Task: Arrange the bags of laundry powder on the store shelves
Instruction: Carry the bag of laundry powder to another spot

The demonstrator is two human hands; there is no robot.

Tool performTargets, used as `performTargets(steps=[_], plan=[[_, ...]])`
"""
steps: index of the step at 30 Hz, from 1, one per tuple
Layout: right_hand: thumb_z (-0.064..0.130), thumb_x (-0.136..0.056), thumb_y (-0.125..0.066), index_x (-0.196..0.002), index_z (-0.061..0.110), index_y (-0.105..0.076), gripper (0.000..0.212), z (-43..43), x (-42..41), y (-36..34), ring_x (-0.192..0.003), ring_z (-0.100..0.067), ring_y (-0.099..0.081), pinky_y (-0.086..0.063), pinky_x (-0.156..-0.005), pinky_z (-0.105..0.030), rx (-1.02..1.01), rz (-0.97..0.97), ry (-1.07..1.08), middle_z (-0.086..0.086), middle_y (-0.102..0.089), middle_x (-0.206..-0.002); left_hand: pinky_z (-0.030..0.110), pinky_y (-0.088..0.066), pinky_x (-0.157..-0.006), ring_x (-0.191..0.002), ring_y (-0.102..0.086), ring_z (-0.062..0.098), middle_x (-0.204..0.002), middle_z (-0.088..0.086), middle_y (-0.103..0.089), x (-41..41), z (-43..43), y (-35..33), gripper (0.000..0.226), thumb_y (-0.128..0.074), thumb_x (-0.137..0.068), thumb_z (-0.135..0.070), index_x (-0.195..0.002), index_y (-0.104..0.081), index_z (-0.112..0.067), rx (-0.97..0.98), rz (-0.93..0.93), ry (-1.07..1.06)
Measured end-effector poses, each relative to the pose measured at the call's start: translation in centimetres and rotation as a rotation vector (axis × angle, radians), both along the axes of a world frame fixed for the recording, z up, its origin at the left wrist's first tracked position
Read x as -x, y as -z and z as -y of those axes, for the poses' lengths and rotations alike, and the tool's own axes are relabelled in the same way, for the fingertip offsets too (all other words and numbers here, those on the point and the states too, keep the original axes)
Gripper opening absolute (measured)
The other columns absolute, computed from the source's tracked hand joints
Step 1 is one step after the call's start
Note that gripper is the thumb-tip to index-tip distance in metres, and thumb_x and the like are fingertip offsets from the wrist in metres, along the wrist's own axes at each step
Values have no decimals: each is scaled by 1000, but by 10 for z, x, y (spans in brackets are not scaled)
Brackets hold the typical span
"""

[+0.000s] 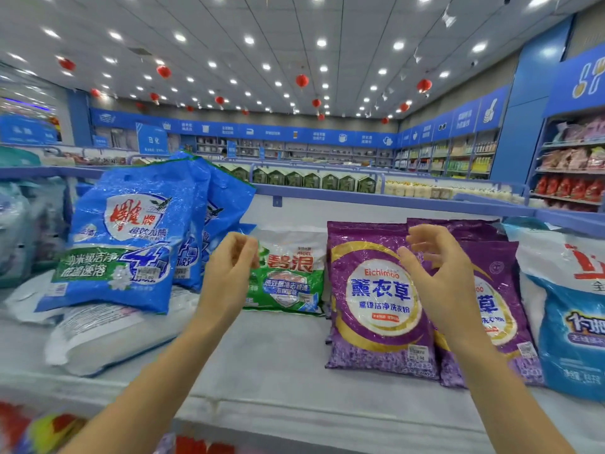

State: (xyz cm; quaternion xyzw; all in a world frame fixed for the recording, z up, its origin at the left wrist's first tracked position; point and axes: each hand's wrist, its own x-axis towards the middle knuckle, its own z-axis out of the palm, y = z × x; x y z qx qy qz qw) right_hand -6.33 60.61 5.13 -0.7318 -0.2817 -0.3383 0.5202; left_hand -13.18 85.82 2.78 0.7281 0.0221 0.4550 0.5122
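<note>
The left hand (229,270) and right hand (440,270) hang empty, grip loose. A bump could tip the leaning shiny blue plastic bags (131,234), left of frame.

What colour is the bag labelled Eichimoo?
The Eichimoo bag is purple, with a white circle ringed in gold, seen in the head view.

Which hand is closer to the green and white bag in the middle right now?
Left. The left hand is at the left edge of the green and white bag, fingers curled; the right hand hovers open in front of the purple bags beside it.
</note>
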Motion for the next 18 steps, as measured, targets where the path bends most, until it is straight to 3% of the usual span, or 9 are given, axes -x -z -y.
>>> performTargets(steps=[4,9,13,16,18], plan=[[12,-87,-63,-83,30,-63,18,-31,39,-1,-77,-1,-64,-46,-69,-6,48,-2,-186,14,-68,-78,13,-47,-59,-57,-55,3,-61,-7,-60,75,-60,-5,18,-56,-91,-23,-74,-57,-19,-64,107,-27],[8,-84,-65,-81,28,-63,20,-96,68,12,-76,-2,-63,-46,-68,-8,144,-23,-326,17,-66,-84,13,-45,-56,-50,-52,2,-55,-9,-59,135,-156,8,16,-58,-87,-18,-70,-57,-17,-28,89,-147],[10,-84,-65,-82,26,-64,16,-158,77,25,-80,-5,-63,-49,-71,-14,197,-93,-347,16,-66,-86,14,-45,-54,-51,-53,1,-55,-8,-61,163,-249,27,23,-58,-92,-6,-71,-59,-16,-89,-98,-235],[8,-84,-65,-81,27,-63,19,-209,89,30,-81,-2,-61,-47,-72,-13,233,-66,-301,20,-65,-87,23,-46,-64,-60,-56,7,-60,-6,-62,175,-304,35,28,-61,-87,3,-71,-60,-20,-231,-261,-300],[8,-84,-66,-81,29,-62,22,-244,98,33,-80,-2,-61,-46,-72,-14,242,-77,-268,19,-66,-81,16,-45,-65,-66,-60,3,-70,-3,-64,178,-334,38,32,-66,-82,5,-71,-61,-25,-345,-365,-309]])
